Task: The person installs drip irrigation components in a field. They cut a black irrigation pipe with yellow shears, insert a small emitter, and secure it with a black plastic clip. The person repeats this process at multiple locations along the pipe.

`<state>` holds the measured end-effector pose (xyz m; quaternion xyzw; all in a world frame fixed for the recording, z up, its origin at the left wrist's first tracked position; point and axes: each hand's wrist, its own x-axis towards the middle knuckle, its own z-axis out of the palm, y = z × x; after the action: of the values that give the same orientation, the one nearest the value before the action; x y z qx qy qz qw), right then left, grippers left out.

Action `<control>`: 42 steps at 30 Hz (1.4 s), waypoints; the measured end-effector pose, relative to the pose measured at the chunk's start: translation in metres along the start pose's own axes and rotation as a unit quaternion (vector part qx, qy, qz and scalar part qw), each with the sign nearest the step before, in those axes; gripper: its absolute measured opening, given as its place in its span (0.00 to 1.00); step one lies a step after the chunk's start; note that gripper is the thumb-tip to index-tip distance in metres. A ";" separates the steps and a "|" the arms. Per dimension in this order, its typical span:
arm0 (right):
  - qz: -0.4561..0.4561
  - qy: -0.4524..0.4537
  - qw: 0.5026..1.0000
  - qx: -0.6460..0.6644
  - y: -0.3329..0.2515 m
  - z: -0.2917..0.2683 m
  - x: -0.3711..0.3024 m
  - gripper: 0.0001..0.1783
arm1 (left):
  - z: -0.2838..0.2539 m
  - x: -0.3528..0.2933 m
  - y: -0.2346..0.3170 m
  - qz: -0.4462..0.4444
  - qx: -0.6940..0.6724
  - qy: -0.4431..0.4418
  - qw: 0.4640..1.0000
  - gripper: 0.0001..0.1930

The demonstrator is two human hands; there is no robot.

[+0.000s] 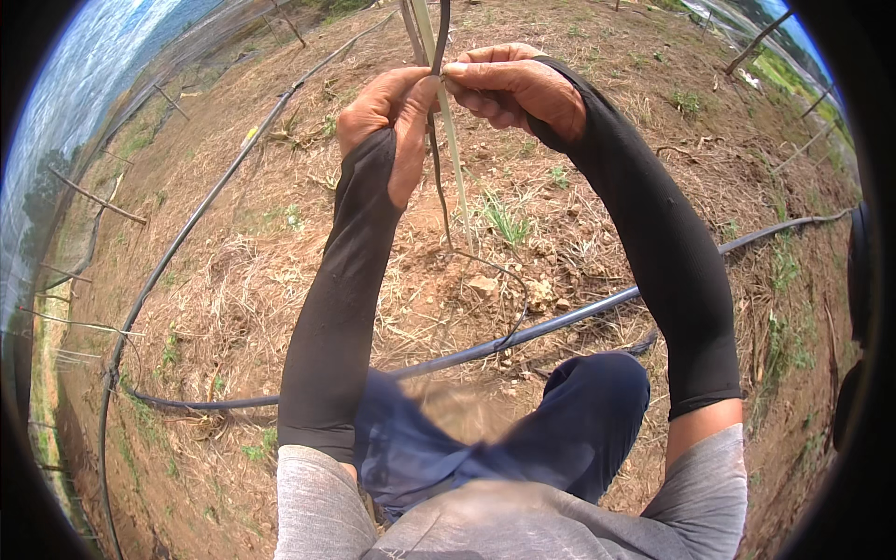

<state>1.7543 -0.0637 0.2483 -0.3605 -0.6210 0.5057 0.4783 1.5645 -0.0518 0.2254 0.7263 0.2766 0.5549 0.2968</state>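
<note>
In front of me, a pale thin stake (452, 140) slants up from the ground, with a thin black tube (441, 173) running alongside it. My left hand (387, 112) is closed around the tube where it meets the stake, thumb uppermost. From the other side my right hand (523, 86) comes in with thumb and fingertips pinched together against the same spot. Whatever lies between those right fingertips is too small to make out. Above the hands, a dark flat length (442, 33) of the tube or a strip rises out of view. Black sleeves cover both forearms.
A thick black pipe (560, 327) crosses the ground before my bent knees; the thin tube curls down to it. Another black hose (201, 205) bends along the left. Wooden stakes (98, 198) stand at both sides. Dry straw, soil and a grass tuft (505, 222) surround the stake's foot.
</note>
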 end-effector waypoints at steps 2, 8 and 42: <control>-0.108 0.101 0.981 -0.123 0.016 0.006 -0.002 0.16 | -0.001 0.000 0.000 -0.005 -0.007 0.001 1.000 0.12; -0.487 0.121 0.769 -0.396 0.015 0.001 0.004 0.15 | 0.000 0.001 -0.002 -0.018 -0.001 -0.008 1.000 0.12; -0.118 0.093 0.985 -0.084 0.011 0.007 -0.003 0.13 | -0.005 -0.001 -0.005 -0.031 -0.026 -0.011 0.999 0.13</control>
<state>1.7475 -0.0658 0.2367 -0.3694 -0.6520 0.3561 0.5582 1.5589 -0.0486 0.2222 0.7156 0.2814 0.5442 0.3354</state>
